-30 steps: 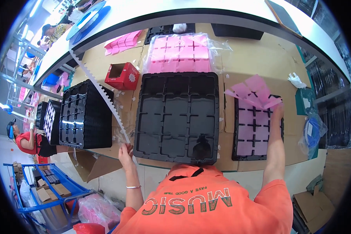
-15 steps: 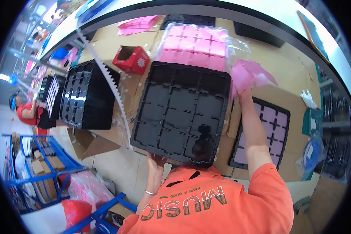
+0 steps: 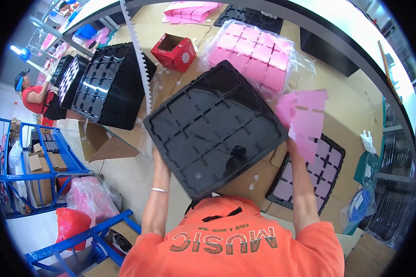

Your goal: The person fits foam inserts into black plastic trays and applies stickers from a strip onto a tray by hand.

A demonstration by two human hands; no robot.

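Note:
A black plastic tray (image 3: 212, 124) with a grid of shallow compartments is held tilted and turned in front of me. My left hand (image 3: 159, 158) grips its left edge, fingers mostly hidden behind the tray. At its right corner, my right hand (image 3: 291, 145) is closed on a thin pink slotted sheet (image 3: 305, 115), which hangs out over the wrist; the fingers are partly covered. Beneath my right forearm, another black tray (image 3: 276, 193) lies on the table, its compartments lined with pale pink-purple pieces. Beyond the held tray sits a plastic-wrapped stack of pink slotted sheets (image 3: 252, 51).
Left of me rises a tall stack of black trays (image 3: 108, 87), near a toothed white strip (image 3: 141, 55). An open red box (image 3: 174, 51) stands behind. A white glove (image 3: 367, 141) lies at right. Blue racks (image 3: 46, 175) occupy the lower left; a person in red (image 3: 34, 97) works farther off.
The black tray has rotated and its left side has risen. My left hand has moved up along its left edge. The pink sheet has swung down and unfolded beside my right hand.

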